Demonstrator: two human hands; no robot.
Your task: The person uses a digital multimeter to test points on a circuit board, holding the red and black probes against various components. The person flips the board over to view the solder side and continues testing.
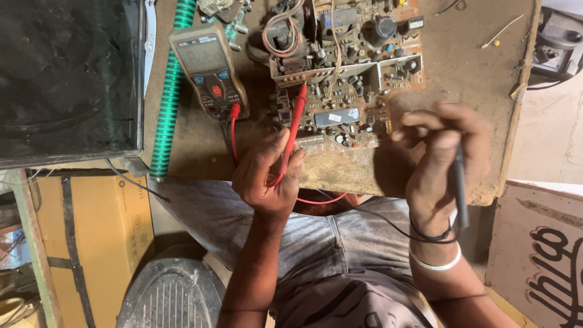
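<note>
A brown circuit board (349,73) crowded with components lies on a worn wooden bench (467,79). My left hand (264,176) grips a red test probe (294,124), whose tip touches the board near its lower left corner. My right hand (440,161), blurred, holds a black test probe (460,194) just off the board's lower right corner; its tip is hidden. A grey handheld multimeter (209,67) lies left of the board, with red and black leads plugged into its bottom end.
A green ribbed hose (170,91) runs down the bench's left side. A dark screen (67,79) stands at far left, a cardboard box (97,237) below it. A printed board (540,255) leans at lower right. My grey trousers fill the lower middle.
</note>
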